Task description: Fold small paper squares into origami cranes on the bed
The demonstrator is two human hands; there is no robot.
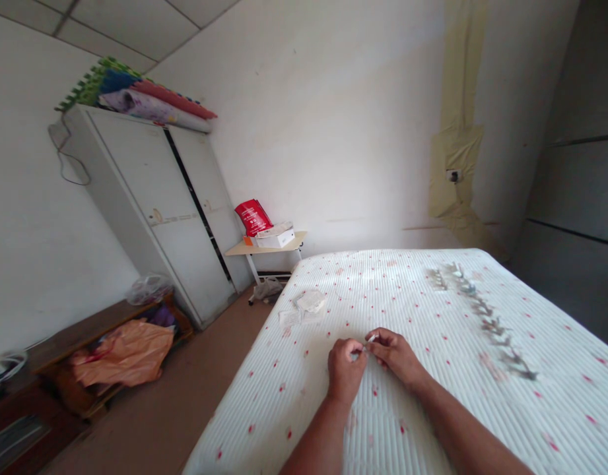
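Over the middle of a white mattress with red spots, my left hand and my right hand meet at the fingertips. Both are closed in a pinch around a small whitish piece; its kind is too small to make out. Beyond my left hand lie some pale, papery or clear plastic pieces. To the right of my hands, a slanting row of several small greyish objects rests on the mattress, blurred.
A small table beyond the mattress bears a red bag and a white box. At left stand a grey cabinet with rolled mats on top and a low wooden bench with an orange plastic bag.
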